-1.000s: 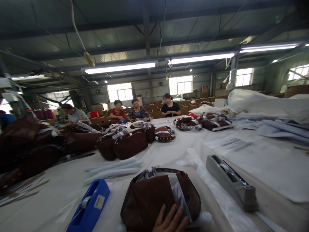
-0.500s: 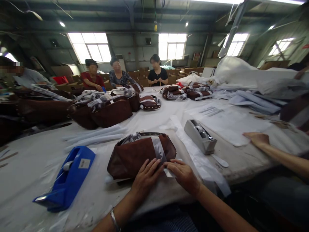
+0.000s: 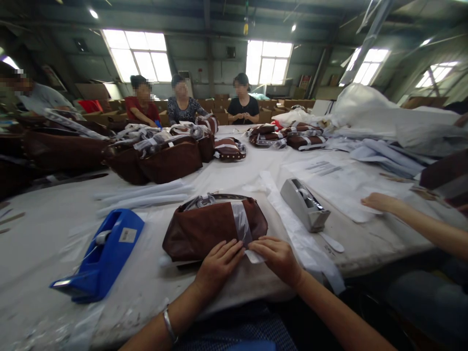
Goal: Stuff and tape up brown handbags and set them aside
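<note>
A workshop with bright paned windows (image 3: 137, 54) and brown cardboard boxes (image 3: 222, 117) stands behind a wide table draped in white sheeting (image 3: 219, 176).

Near the table's front edge lies a dark brown leather handbag (image 3: 206, 231) with a silvery, translucent band (image 3: 240, 219) around its right part. Its long axis runs left to right, the right end angled slightly away from the person; the strap side faces the far side of the table, the lower edge the person. The left hand (image 3: 218, 267) lies on that lower edge, fingers straight and close together, gripping nothing. The right hand (image 3: 280, 258) is at the bag's lower right, fingertips at a small whitish tab (image 3: 255, 257); whether they pinch it cannot be told.

A blue plastic tape dispenser (image 3: 109, 253) stands left of the bag, a grey tape dispenser (image 3: 303, 204) to its right. Beyond lie pale rolled sheets (image 3: 146, 197) and a heap of brown leather bags (image 3: 171, 163). Three co-workers, in red (image 3: 141, 107), patterned grey (image 3: 183, 109) and black (image 3: 243, 107) tops, are across the table; at right, another person's hand (image 3: 378, 201) rests at a translucent plastic sheet (image 3: 329, 183).

A second ago only one hand showed on the bag, and ceiling tube lights filled the upper view; now both hands are there. Since half a second ago, the hands and bag have barely changed place.
</note>
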`<state>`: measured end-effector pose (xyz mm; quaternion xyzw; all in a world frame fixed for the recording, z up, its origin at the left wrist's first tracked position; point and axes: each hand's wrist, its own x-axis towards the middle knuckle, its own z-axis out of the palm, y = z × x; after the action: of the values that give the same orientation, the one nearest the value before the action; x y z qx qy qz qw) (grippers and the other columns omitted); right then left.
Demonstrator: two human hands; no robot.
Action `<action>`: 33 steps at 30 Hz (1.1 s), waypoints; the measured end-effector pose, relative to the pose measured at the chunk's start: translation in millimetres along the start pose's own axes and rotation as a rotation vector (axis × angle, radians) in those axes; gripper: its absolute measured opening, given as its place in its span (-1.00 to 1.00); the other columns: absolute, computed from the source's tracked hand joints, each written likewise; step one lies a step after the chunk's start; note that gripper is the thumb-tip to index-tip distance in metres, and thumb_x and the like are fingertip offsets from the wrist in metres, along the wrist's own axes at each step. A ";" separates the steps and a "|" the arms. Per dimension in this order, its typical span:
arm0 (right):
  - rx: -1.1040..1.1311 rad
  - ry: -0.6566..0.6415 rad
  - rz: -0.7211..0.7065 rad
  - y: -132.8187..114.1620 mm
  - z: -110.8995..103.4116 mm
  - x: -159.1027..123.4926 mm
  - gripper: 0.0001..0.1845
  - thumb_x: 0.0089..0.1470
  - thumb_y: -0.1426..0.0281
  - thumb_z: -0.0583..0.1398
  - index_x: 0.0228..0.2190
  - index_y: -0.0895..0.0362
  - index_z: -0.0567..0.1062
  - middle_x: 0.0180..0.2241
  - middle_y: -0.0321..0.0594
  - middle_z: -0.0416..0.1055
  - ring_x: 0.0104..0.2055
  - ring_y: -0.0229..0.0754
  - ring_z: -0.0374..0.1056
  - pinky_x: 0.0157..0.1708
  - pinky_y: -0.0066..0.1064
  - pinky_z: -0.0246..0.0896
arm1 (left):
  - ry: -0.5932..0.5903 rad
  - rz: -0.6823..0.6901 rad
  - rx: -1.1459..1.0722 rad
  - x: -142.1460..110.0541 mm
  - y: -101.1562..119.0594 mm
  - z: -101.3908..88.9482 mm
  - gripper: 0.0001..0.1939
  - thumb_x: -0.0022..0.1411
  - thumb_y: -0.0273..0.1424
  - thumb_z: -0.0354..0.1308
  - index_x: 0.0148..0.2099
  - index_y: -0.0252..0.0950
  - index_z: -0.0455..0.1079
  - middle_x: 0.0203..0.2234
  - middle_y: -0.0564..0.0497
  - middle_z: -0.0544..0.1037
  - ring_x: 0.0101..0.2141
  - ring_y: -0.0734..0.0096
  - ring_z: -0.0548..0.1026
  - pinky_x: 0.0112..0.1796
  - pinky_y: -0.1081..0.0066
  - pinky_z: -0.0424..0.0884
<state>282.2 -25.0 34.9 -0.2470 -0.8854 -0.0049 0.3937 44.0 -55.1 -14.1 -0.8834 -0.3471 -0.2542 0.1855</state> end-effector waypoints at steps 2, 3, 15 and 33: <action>0.025 0.004 0.009 0.4 -2.5 4.3 -0.71 0.27 0.56 0.10 -0.09 0.08 0.55 -0.26 -0.24 0.62 -0.26 -0.27 0.54 -0.05 -0.37 0.44 | 0.007 -0.011 -0.018 0.1 -0.7 0.1 -0.62 0.44 -0.50 -0.06 0.23 -0.24 0.33 0.13 -0.04 0.49 0.13 0.31 0.44 0.10 0.24 0.42; 0.034 0.001 0.018 1.0 -3.2 6.2 -0.72 0.28 0.55 0.10 -0.11 0.07 0.56 -0.26 -0.24 0.61 -0.25 -0.26 0.53 -0.06 -0.36 0.44 | 0.013 -0.016 -0.028 0.2 -1.1 0.1 -0.62 0.43 -0.51 -0.05 0.23 -0.24 0.33 0.12 -0.04 0.50 0.12 0.31 0.45 0.10 0.23 0.42; 0.018 -0.105 0.219 22.3 8.3 22.7 -0.61 0.25 0.30 0.23 0.10 0.03 0.43 -0.31 -0.26 0.61 -0.30 -0.18 0.53 -0.20 -0.37 0.41 | 0.059 -0.099 -0.100 7.2 2.0 1.5 -0.74 0.40 -0.53 0.01 0.06 -0.29 0.42 -0.02 -0.04 0.58 -0.03 0.33 0.53 0.02 0.27 0.47; 0.018 -0.516 0.476 40.5 5.8 53.0 -0.34 0.09 0.28 0.35 0.20 -0.03 0.33 -0.33 -0.33 0.58 -0.32 -0.17 0.49 -0.33 -0.42 0.25 | 0.024 -0.071 -0.048 12.7 4.4 -10.7 -0.50 0.43 -0.56 -0.10 0.34 -0.19 0.19 0.15 -0.05 0.46 0.01 0.39 0.51 0.05 0.34 0.46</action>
<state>266.0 34.7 60.4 -0.4361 -0.8734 0.1574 0.1491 51.6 -56.9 1.1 -0.8717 -0.3697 -0.2795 0.1591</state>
